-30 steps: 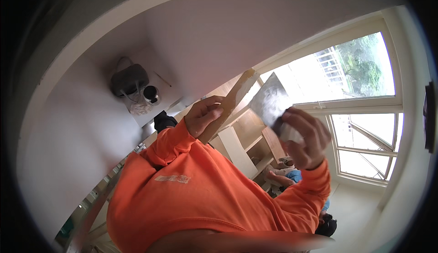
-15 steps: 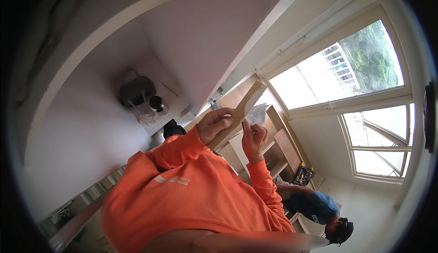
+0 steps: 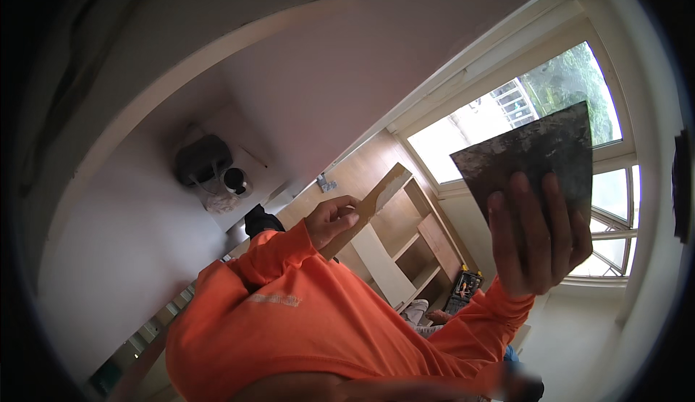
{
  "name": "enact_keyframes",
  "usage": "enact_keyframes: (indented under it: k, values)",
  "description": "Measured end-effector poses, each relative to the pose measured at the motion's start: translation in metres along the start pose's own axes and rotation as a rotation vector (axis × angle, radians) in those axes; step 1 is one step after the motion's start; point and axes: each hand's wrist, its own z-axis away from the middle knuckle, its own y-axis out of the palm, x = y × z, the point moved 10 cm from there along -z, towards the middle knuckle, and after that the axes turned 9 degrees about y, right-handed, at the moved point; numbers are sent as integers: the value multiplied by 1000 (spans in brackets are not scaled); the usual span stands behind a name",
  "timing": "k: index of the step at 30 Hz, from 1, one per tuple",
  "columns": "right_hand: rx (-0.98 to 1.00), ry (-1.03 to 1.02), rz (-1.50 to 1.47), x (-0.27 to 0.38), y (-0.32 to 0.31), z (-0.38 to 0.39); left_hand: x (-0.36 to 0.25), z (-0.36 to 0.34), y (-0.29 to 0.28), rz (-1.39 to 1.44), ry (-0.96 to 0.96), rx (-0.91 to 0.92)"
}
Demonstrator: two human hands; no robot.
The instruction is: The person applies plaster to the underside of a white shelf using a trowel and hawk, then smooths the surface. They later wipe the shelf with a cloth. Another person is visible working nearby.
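1 dark plate [image 3: 544,145] is held up by the right hand [image 3: 534,246] against the window [image 3: 452,145], apart from the tan strip [image 3: 371,210] pinched in the left hand [image 3: 331,221]; pale paste [image 3: 391,187] remains there, so work seems only partly done!

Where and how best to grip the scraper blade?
Probably the lower, narrower end, coming from below in the view, fingers spread over one face, thumb behind. The scraper blade looks thin and flat, flaring toward its upper edge; the right hand's fingers already lie over the lower face, its thumb hidden.
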Motion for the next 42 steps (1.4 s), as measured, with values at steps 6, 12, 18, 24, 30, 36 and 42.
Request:
enact_keyframes:
  k: [6, 12, 18, 24, 30, 36, 42]
  values:
    - [-183, -469, 297, 42, 1, -65, -1, -3, -11, -13, 29, 23]
    - [-136, -528, 413, 47, 6, -85, -2, 0, -13, 41, 57, 44]
    - [-101, -568, 438, 54, 11, -92, -8, -1, -17, 52, 84, 7]
    - [-16, -595, 459, 57, 8, -89, -11, -1, -19, 24, 92, 21]
    - [-24, -572, 432, 53, 10, -87, -9, -1, -19, 59, 51, 11]
    - [-59, -541, 382, 41, 3, -76, -13, 0, -19, 22, 49, 5]
    - [-128, -384, 401, 28, 0, -71, -17, 1, -19, 56, 67, -34]
